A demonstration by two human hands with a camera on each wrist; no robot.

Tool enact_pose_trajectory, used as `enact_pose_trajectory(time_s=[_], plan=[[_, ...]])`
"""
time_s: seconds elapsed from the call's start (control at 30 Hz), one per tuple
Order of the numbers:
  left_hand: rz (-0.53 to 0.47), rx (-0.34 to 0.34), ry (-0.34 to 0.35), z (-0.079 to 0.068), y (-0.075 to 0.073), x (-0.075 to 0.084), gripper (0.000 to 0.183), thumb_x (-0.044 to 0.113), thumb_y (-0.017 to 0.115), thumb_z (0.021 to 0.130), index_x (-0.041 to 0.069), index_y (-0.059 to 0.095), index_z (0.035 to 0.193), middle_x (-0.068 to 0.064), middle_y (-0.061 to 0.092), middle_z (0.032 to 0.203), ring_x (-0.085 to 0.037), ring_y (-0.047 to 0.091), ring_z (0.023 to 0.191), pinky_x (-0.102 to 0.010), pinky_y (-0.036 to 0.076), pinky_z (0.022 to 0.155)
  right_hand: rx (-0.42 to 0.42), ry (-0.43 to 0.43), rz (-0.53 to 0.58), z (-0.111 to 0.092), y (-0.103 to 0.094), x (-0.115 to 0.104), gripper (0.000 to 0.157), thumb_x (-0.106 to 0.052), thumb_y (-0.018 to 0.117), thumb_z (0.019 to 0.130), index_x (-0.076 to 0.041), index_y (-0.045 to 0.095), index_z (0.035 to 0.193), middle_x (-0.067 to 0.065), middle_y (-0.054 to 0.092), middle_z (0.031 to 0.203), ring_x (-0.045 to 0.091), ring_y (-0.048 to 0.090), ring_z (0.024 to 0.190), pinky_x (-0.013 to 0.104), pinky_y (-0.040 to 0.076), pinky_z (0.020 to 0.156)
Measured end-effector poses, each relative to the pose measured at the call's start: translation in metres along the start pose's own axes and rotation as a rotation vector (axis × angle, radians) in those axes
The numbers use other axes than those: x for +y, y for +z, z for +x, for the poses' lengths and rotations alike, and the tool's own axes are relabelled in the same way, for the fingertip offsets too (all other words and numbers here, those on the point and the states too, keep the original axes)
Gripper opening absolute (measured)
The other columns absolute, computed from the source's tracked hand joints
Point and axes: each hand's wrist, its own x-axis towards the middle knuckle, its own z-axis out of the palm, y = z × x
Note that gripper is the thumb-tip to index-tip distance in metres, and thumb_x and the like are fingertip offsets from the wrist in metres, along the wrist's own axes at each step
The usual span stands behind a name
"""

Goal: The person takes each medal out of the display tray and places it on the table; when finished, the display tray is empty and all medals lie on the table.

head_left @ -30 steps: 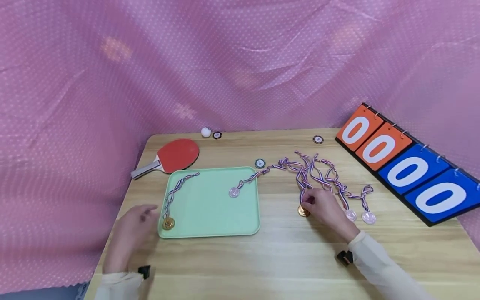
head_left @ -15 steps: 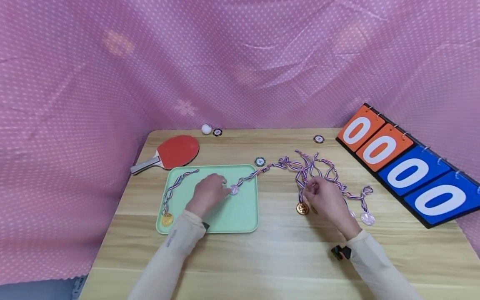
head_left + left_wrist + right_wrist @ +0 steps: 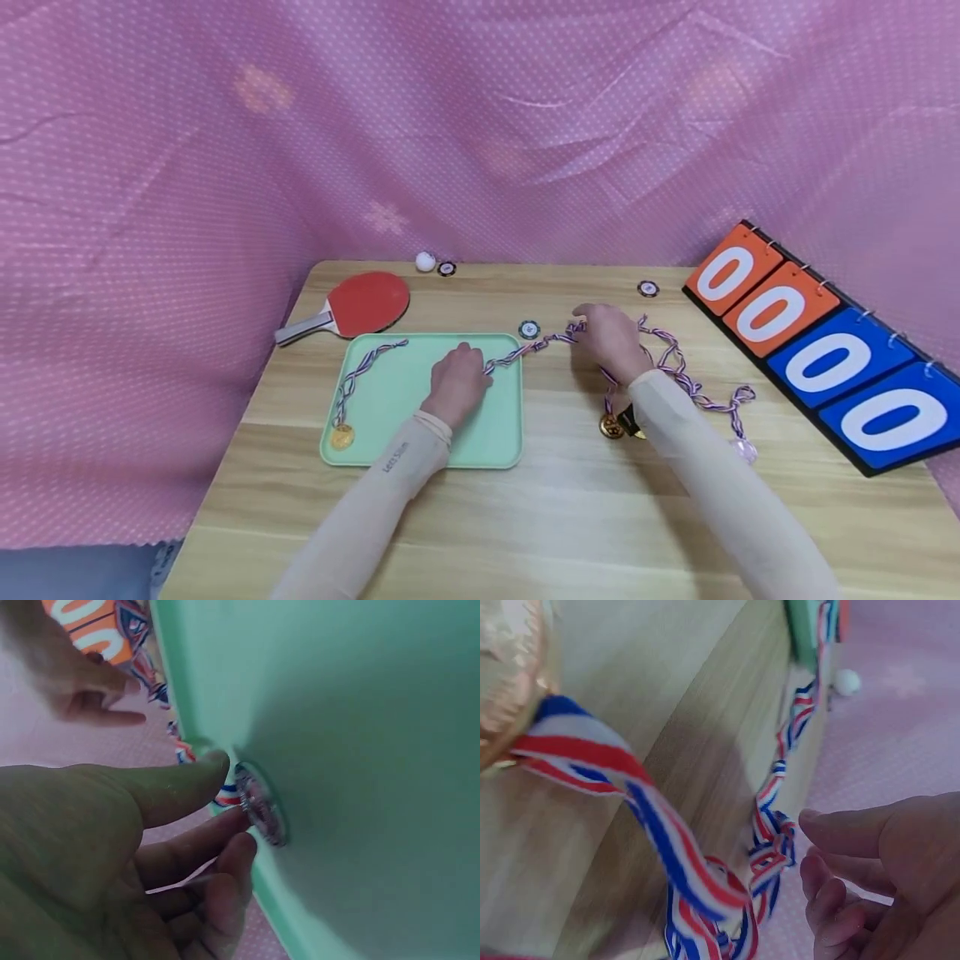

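My left hand (image 3: pixel 456 387) is over the light green tray (image 3: pixel 405 408). In the left wrist view its thumb and forefinger stand apart at the edge of a silver medal (image 3: pixel 261 804), with the striped ribbon showing between them. From there the red, white and blue ribbon (image 3: pixel 517 354) runs over the tray's right rim to my right hand (image 3: pixel 613 340). That hand reaches over the ribbon pile; in the right wrist view its parted thumb and fingers are close beside a ribbon knot (image 3: pixel 769 859). A gold-coloured medal (image 3: pixel 342 437) with its ribbon lies along the tray's left side.
More medals lie right of the tray, among them a bronze-coloured one (image 3: pixel 611 427) and a silver one (image 3: pixel 744 450), their ribbons tangled. A flip scoreboard (image 3: pixel 817 358) lies at the right. Behind are a red table tennis bat (image 3: pixel 371 304), a white ball (image 3: pixel 425 262) and chips (image 3: pixel 529 329).
My left hand has come from left of the tray to the silver medal on it. My right hand has left the bronze-coloured medal and moved back to the far ribbon ends.
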Motion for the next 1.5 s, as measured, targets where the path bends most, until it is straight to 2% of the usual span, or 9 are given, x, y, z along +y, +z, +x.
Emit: enact_pose_trajectory(time_s=[0.17,0.37,0.63,0.8,0.93,1.07,1.13,1.3,1.5], plan=[[0.052,0.074,0.056,0.002,0.007,0.001,0.008,0.016,0.071,0.087,0.009,0.068,0.084,-0.003,0.055,0.079,-0.017,0.053,0.068,-0.035,0.045,0.053,-0.05,0.016,-0.052,0.008,0.01,0.007,0.033,-0.01,0.064,0.08,-0.015,0.071,0.112,0.014,0.071,0.113,0.038,0.067,0.098,0.052,0.052,0.066],[0.018,0.017,0.03,-0.001,-0.001,-0.013,0.017,0.012,0.057,0.092,0.011,0.065,0.077,-0.003,0.056,0.078,-0.017,0.053,0.071,-0.033,0.048,0.058,-0.026,0.005,-0.041,0.008,0.015,0.016,0.009,-0.02,0.066,0.087,-0.015,0.073,0.089,0.007,0.074,0.092,0.028,0.066,0.082,0.049,0.051,0.069],[-0.344,-0.073,-0.148,-0.027,-0.036,-0.029,0.012,0.024,0.057,0.095,0.018,0.061,0.086,0.002,0.064,0.079,-0.019,0.056,0.076,-0.029,0.044,0.063,-0.021,0.015,0.035,0.006,0.014,0.027,0.025,-0.019,0.065,0.088,-0.007,0.069,0.109,0.017,0.072,0.105,0.035,0.067,0.09,0.047,0.054,0.07],[-0.471,-0.05,-0.118,-0.04,-0.054,-0.023,0.008,0.028,0.06,0.095,0.022,0.063,0.09,0.004,0.066,0.084,-0.018,0.057,0.076,-0.029,0.045,0.062,0.038,0.064,0.076,-0.005,0.002,0.02,0.037,-0.016,0.062,0.086,-0.01,0.063,0.122,0.019,0.068,0.114,0.033,0.064,0.083,0.039,0.049,0.055],[-0.562,-0.027,-0.06,-0.044,-0.063,-0.011,0.007,0.032,0.066,0.092,0.025,0.066,0.091,0.006,0.066,0.086,-0.017,0.057,0.079,-0.029,0.047,0.065,-0.029,-0.005,0.273,-0.032,-0.012,-0.005,0.022,-0.021,0.061,0.092,-0.012,0.072,0.109,0.011,0.073,0.102,0.022,0.061,0.068,0.031,0.046,0.054],[-0.676,0.002,-0.013,-0.046,-0.064,0.003,0.005,0.032,0.072,0.088,0.027,0.07,0.09,0.008,0.068,0.088,-0.014,0.061,0.083,-0.03,0.05,0.067,-0.372,-0.087,0.619,-0.063,-0.012,-0.038,0.027,-0.031,0.064,0.094,-0.015,0.071,0.113,0.007,0.073,0.109,0.026,0.066,0.084,0.035,0.055,0.07],[-0.719,0.003,0.018,-0.048,-0.062,0.009,0.006,0.032,0.074,0.087,0.028,0.071,0.089,0.009,0.069,0.088,-0.013,0.062,0.084,-0.03,0.051,0.068,-0.471,-0.106,0.746,-0.075,-0.006,-0.052,0.033,-0.036,0.067,0.091,-0.016,0.07,0.118,0.006,0.072,0.112,0.029,0.066,0.092,0.04,0.056,0.076],[-0.756,0.003,0.066,-0.053,-0.051,0.026,0.006,0.036,0.076,0.084,0.031,0.072,0.087,0.013,0.07,0.086,-0.011,0.062,0.085,-0.031,0.051,0.069,-0.453,-0.077,0.951,-0.09,0.007,-0.066,0.033,-0.029,0.072,0.088,-0.011,0.07,0.116,0.006,0.074,0.103,0.024,0.065,0.087,0.035,0.054,0.072],[-0.751,0.096,0.084,-0.059,-0.043,0.033,0.005,0.031,0.077,0.084,0.029,0.073,0.085,0.015,0.069,0.082,-0.008,0.061,0.083,-0.03,0.048,0.071,-0.437,0.045,1.091,-0.093,0.01,-0.065,0.031,-0.022,0.073,0.087,-0.005,0.066,0.111,0.0,0.075,0.089,0.018,0.064,0.079,0.03,0.052,0.072]])
